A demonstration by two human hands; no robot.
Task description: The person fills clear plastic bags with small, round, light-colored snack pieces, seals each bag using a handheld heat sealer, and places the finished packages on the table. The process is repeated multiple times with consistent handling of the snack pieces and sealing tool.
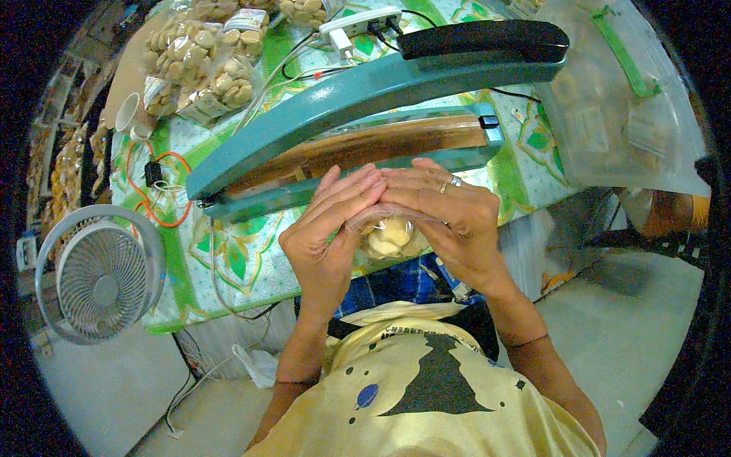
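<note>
A clear plastic bag of round pale biscuits (392, 234) is between my two hands at the table's near edge. My left hand (324, 221) holds the bag's left upper side, fingers together and pointing to the far side. On its right side my right hand (461, 217), with rings on a finger, grips the bag the same way. The fingertips of both hands meet above the bag and hide its upper end. Just beyond them stands a teal hand-lever heat sealer (304, 104), its arm raised on the black handle (487, 42) side.
Filled bags of biscuits (202, 57) lie at the far left, near a paper cup (133, 114). A round fan (103, 282) stands left. Behind the sealer is a power strip (362, 27) with cables. A translucent plastic bin (609, 114) is at right. An orange cord (179, 160) loops on the tablecloth.
</note>
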